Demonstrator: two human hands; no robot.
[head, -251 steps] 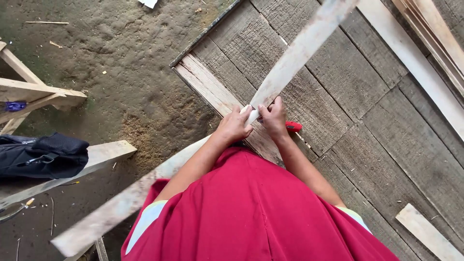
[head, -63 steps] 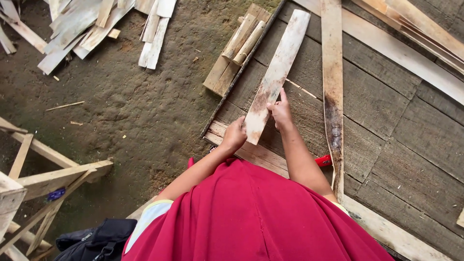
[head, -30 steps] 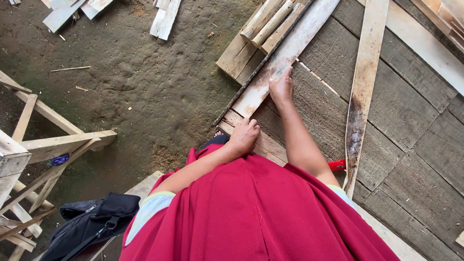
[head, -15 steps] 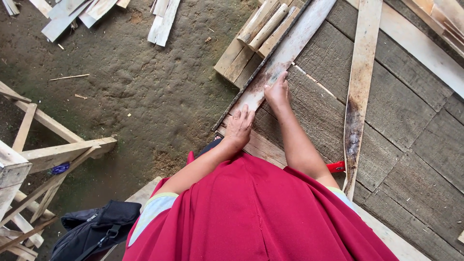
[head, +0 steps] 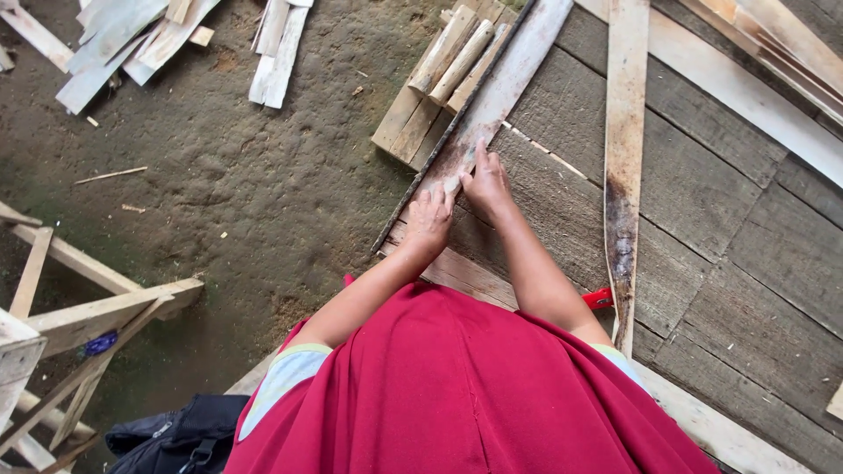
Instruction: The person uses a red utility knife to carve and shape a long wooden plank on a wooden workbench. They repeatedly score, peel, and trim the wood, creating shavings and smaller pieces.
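A long, pale, weathered plank (head: 505, 83) lies flat along the left edge of a grey board platform (head: 702, 175). My left hand (head: 429, 219) rests palm down on the plank's near end, fingers spread. My right hand (head: 486, 179) presses on the same end just beside it, fingers together on the wood. A short stack of wooden pieces (head: 439, 79) lies against the plank's left side. A second long plank (head: 625, 132), darkly stained at its near part, lies to the right of my right arm.
Bare earth floor (head: 219, 193) spreads to the left, with scattered offcuts (head: 176, 35) at the top. A wooden frame (head: 79, 307) stands at the lower left beside a dark bag (head: 171, 434). A red object (head: 599, 298) shows near my right elbow. More planks (head: 773, 53) lie at the top right.
The plank, held raised earlier, now lies flat at the platform edge. My left hand has moved forward from the boards below onto its near end, beside my right hand.
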